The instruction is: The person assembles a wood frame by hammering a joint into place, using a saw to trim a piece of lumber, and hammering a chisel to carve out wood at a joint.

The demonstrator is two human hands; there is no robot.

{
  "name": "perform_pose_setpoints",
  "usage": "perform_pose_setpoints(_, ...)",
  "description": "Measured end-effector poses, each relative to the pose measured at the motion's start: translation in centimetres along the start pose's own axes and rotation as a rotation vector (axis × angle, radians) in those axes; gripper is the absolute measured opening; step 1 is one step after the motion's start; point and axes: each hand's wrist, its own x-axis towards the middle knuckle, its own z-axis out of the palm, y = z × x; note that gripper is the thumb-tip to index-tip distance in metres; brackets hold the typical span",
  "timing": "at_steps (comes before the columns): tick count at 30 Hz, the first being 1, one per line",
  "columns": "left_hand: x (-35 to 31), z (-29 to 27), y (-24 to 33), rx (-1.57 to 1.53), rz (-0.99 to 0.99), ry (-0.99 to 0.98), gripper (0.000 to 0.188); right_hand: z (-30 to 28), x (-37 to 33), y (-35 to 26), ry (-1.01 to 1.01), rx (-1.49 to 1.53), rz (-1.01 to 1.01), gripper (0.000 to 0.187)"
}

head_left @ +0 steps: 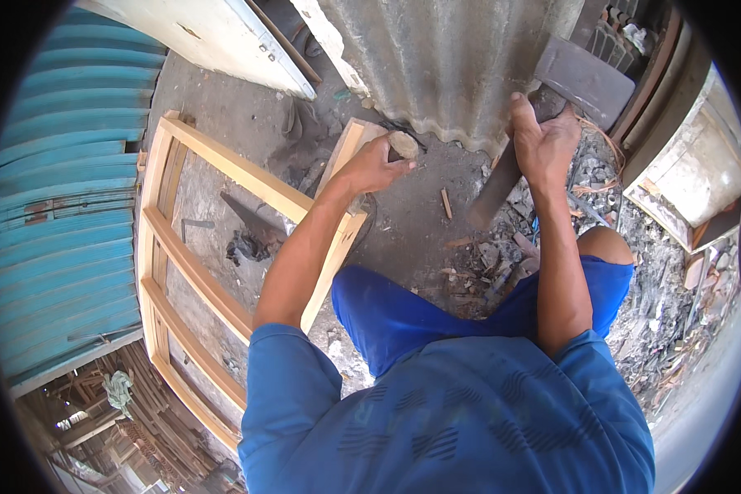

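My right hand is closed round the handle of a mallet, close under its blocky dark grey head. The thick handle slants down to the left past my palm. In my left hand is a short tool with a round, worn end facing up. Its lower part is hidden, so I cannot tell its kind. This hand is above a corner of a pale wooden frame, which has crossbars and extends along my left side.
Corrugated grey sheeting stands ahead. A blue-green corrugated wall rises at the left, with stacked timber below it. Rubble covers the ground at the right. A white panel leans at the far left.
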Motion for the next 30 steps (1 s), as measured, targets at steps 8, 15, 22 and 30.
perform_pose_setpoints(8,-0.5,0.0,0.9,0.09,-0.073,-0.01,0.047,5.3,-3.7,7.4,-0.361,-0.401,-0.107,0.036)
perform_pose_setpoints(15,0.2,-0.1,0.5,0.125,-0.064,-0.023,0.047,5.2,-3.3,5.3,-0.19,-0.123,0.009,0.035)
perform_pose_setpoints(22,-0.5,0.5,-1.1,0.142,-0.086,-0.059,0.044,5.2,-3.7,5.0,-0.245,-0.187,-0.049,0.037)
perform_pose_setpoints(30,-2.0,0.3,-0.4,0.119,0.0,0.022,0.044,6.9,-5.0,4.8,-0.652,-0.516,0.133,0.043)
